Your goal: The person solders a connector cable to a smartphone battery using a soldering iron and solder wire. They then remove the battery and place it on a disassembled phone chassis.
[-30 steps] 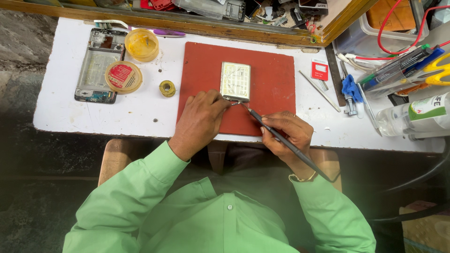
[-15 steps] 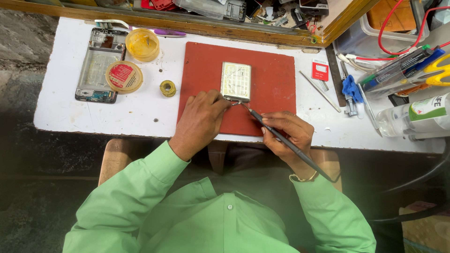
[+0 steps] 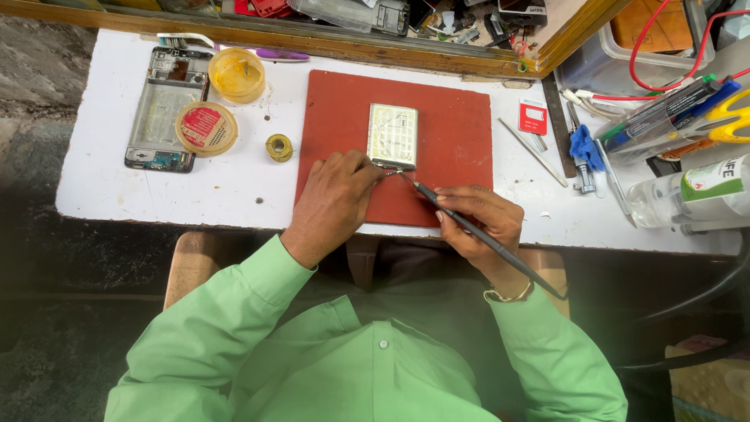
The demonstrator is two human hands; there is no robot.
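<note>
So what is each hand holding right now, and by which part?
The right hand holds a thin dark soldering iron around mid-shaft, pen-style, tip at the near edge of the pale rectangular battery. The left hand fingertips press at that same edge; any grip there cannot be told.

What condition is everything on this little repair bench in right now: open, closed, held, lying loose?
Left hand: pressing at the battery's near edge.
Right hand: gripping the soldering iron.
Soldering iron: held, tip at the battery's edge.
Battery: flat on the red mat.
Phone frame: opened, insides showing.
Yellow tin: lid off.
</note>
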